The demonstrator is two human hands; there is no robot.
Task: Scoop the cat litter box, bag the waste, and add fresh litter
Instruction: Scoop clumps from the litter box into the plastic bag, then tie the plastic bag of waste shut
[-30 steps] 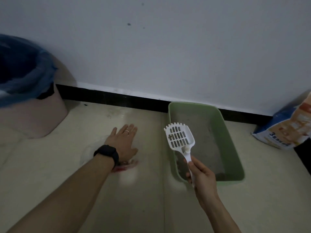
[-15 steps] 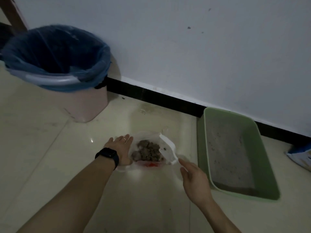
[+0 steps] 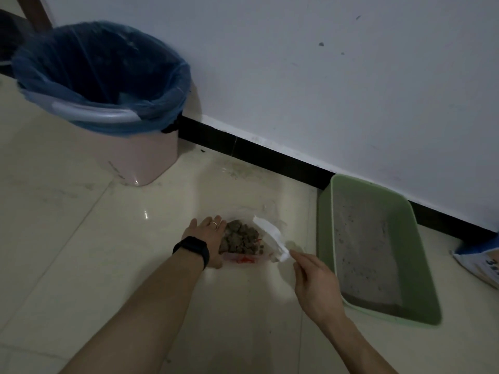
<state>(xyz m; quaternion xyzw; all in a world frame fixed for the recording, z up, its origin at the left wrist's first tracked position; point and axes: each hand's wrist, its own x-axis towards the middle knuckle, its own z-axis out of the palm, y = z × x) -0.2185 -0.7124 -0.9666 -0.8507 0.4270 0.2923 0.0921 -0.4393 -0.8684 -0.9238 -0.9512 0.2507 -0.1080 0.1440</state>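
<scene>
— Pale tile floor (image 3: 81,238), dim light: nearest us, our right hand (image 3: 314,282) pinches the handle end of the white scoop (image 3: 270,236), its head tipped over the clear bag (image 3: 251,255) lying on the floor. Our left hand (image 3: 208,238), fingers open and flat, presses down the bag's left edge, a dark band (image 3: 193,249) at the wrist.

— And the waste?

— Brown clumps (image 3: 240,240) sit heaped inside the bag, between our two hands. Whether the scoop is fully emptied we cannot tell.

— What does this step ask of us?

— We judge it wants a slow tilt and a light tap, the mouth pinned wide so nothing rolls onto the tile. Then we gather the bag's edges before lifting.

— Farther out?

— Just right of the bag, the green litter box (image 3: 421,317) lies along the wall, thin grey litter (image 3: 359,238) inside. At the floor's right edge shows a corner of the litter sack (image 3: 483,265), likely the fresh supply. Far left by the skirting stands the pink bin (image 3: 135,163) with its blue liner (image 3: 108,66), open.
</scene>
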